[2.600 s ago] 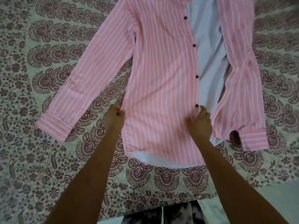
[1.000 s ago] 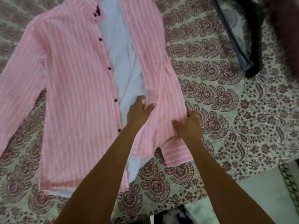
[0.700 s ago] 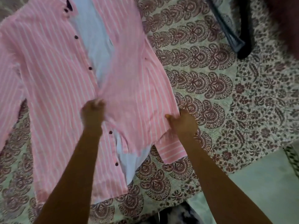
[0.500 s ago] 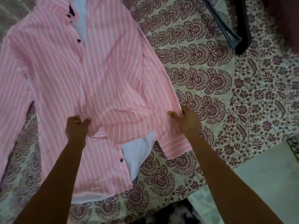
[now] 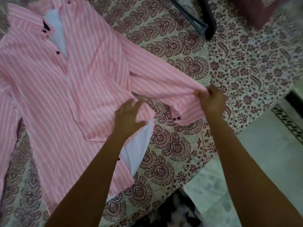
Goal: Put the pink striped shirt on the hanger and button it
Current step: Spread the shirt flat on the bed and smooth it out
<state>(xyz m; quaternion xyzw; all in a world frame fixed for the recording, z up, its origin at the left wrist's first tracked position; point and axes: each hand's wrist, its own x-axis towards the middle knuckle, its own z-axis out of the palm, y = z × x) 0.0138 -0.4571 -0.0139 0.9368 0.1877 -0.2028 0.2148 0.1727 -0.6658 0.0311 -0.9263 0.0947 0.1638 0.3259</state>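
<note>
The pink striped shirt (image 5: 54, 99) lies flat on the bed, collar at the top left, dark buttons along the placket. Its right front panel is folded across the body, leaving white lining showing near the collar and at the hem. My left hand (image 5: 128, 117) rests with fingers spread on the lower edge of that panel. My right hand (image 5: 211, 101) pinches the right sleeve near its cuff and holds it stretched out to the right. A dark hanger (image 5: 202, 22) lies on the bed at the top right, apart from the shirt.
A patterned maroon-and-cream bedspread (image 5: 246, 68) covers the bed. The bed's edge runs diagonally at the lower right, with pale floor (image 5: 270, 153) beyond it. A dark red object (image 5: 262, 9) sits at the top right corner.
My left hand let go of the front panel, which now lies flat, and rests open on its lower edge. My right hand pulled the right sleeve outward to the right.
</note>
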